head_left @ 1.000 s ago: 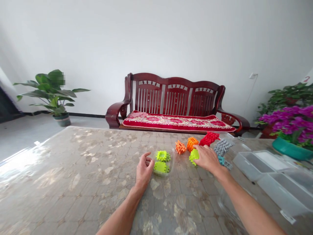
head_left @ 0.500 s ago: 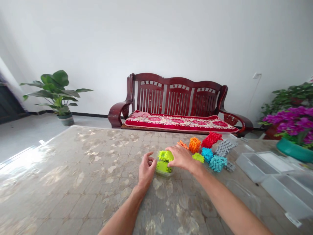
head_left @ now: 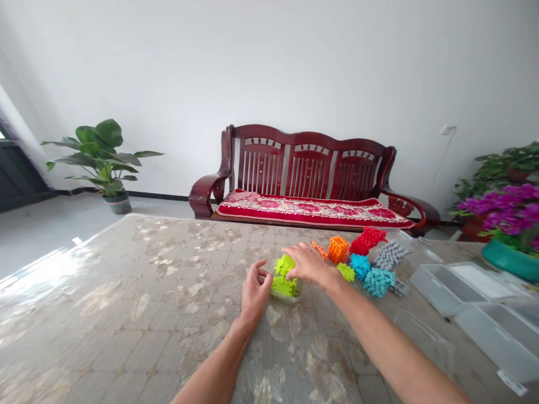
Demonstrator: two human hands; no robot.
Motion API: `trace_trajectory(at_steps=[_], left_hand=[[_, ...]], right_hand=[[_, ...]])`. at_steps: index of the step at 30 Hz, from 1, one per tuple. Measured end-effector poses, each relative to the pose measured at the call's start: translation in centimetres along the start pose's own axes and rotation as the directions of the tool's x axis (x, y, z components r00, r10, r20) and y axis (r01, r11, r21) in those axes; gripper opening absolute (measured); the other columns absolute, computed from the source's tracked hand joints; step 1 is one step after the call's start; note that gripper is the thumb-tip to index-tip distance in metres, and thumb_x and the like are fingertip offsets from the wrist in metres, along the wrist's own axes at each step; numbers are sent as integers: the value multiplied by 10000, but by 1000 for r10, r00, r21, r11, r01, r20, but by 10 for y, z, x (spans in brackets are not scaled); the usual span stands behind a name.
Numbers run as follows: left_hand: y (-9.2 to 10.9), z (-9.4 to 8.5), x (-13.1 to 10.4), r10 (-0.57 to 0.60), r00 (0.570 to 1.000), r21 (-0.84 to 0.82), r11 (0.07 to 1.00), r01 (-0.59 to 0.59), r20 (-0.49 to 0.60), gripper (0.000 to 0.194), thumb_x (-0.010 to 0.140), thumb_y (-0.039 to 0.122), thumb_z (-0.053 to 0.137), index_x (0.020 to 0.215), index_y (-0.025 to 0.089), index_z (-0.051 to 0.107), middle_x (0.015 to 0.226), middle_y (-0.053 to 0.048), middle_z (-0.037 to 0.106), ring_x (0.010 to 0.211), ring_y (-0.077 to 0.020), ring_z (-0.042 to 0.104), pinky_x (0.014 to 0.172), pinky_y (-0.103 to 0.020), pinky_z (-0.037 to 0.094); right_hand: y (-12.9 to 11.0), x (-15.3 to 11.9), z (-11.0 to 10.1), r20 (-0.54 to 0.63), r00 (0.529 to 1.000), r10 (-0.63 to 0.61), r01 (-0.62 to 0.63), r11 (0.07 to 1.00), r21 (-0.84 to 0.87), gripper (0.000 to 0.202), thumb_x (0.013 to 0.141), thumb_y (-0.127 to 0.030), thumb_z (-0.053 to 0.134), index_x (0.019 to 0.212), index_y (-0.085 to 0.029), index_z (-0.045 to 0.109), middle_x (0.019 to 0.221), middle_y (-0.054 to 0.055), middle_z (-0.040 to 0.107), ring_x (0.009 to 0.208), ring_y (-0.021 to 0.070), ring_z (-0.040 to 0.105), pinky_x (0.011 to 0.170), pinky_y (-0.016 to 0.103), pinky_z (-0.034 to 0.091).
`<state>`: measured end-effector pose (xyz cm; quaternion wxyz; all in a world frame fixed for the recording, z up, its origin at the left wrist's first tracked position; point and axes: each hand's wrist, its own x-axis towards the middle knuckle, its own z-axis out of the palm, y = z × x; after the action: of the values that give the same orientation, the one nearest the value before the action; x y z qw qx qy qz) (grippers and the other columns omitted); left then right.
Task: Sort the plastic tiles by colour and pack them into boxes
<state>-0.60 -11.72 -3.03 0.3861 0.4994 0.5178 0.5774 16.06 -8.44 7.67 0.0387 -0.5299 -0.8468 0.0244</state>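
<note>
Lime-green toothed blocks (head_left: 284, 286) lie in a small clear plastic box (head_left: 290, 299) on the table. My left hand (head_left: 255, 289) is beside the box's left side, its fingers loosely curled and apart, holding nothing. Over the box's upper right, my right hand (head_left: 306, 262) has its thumb and fingers around a green block (head_left: 285, 262). Right of that hand stand another lime-green piece (head_left: 346, 272), an orange cluster (head_left: 338, 249), a red cluster (head_left: 368, 241), blue clusters (head_left: 379, 281) and a grey cluster (head_left: 392, 255).
Clear plastic containers (head_left: 497, 331) lie on the right of the patterned table (head_left: 138, 292). Behind them is a teal pot (head_left: 509, 259) with purple flowers. A wooden bench (head_left: 309, 168) stands beyond the table, and a potted plant (head_left: 105, 163) is at left.
My right hand has shifted slightly left and up over the box, relative to the blocks. The whole view has moved a little to the right. My left hand stays beside the box.
</note>
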Motion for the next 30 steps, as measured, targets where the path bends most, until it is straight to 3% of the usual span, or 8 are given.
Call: trace_trajectory(at_steps=[3,7,10,13,18,30], left_hand=[[-1,0,0,-3,1000,5,1000,3,-1,385,750,339,591,1105,192,571,713,54,580,545,-96,507,561,-214,415],[0,0,0,-2,1000,13,1000,2,-6,387,751,335,589,1110,190,574,707,54,581,555,-97,519,565,-212,421],[3,0,0,2,1000,22,1000,-2,-7,386,746,328,592,1102,179,576,700,51,582,556,-98,527,563,-215,426],[5,0,-1,4,1000,24,1000,-4,-7,392,740,331,597,1099,174,576,700,48,587,548,-98,523,563,-219,428],[6,0,-2,2,1000,-15,1000,-2,2,424,739,363,612,1118,181,557,722,48,585,553,-95,507,560,-212,410],[7,-1,-2,18,1000,-88,996,-19,-17,465,750,402,630,1144,174,540,737,42,582,524,-76,479,515,-195,380]], right_hand=[[4,-2,0,-96,995,9,-6,999,41,675,686,-408,764,1310,-248,561,1239,62,647,1121,250,550,964,352,408],[30,-24,0,-238,954,180,-151,979,133,399,805,-285,620,1201,-238,639,1190,47,671,1097,208,585,956,312,416],[62,-52,0,-229,893,388,-347,916,201,352,844,-280,541,1176,-238,652,1140,42,694,1035,195,625,879,293,450],[91,-81,4,-155,825,543,-524,839,148,397,812,-307,574,1191,-211,637,1131,69,697,1011,219,641,839,302,454],[105,-106,17,-76,840,538,-543,835,-93,455,735,-352,663,1161,-194,624,1112,96,689,1054,268,613,841,331,432],[91,-84,26,-15,839,543,-531,813,-239,388,746,-322,650,1095,-155,614,1130,143,652,1054,267,610,829,339,422]])
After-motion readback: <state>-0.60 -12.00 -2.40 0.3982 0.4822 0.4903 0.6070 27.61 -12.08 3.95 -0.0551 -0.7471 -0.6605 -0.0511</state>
